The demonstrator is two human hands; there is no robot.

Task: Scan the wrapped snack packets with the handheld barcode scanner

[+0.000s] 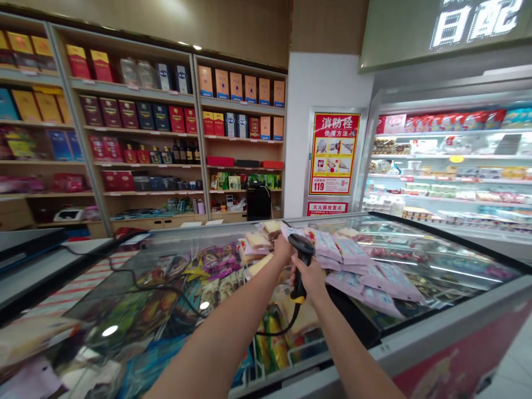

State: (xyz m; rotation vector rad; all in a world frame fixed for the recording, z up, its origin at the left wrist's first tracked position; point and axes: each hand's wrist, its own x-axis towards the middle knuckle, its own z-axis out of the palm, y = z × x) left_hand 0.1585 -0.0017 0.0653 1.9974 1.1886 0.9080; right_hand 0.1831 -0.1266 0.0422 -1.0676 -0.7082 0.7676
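My right hand (310, 274) is wrapped around the handle of a black barcode scanner (302, 244) with a yellow collar at its base. Its dark cable (286, 330) loops down and left. My left hand (283, 250) reaches out just left of the scanner head, closed at the edge of a pale pink package (291, 230); its fingertips are mostly hidden. More pale pink packages (353, 274) lie piled to the right of my hands. Clear-wrapped bread packs (256, 240) lie to the left, on the glass top of a freezer (386, 224).
Through the glass, bagged frozen goods (158, 296) show on the left. More packages (37, 343) lie at the near left corner. Behind stand shelves of boxed bottles (143, 116), a black monitor (258, 202), a red fire-hydrant sign (332, 154) and a lit refrigerated display (449, 166).
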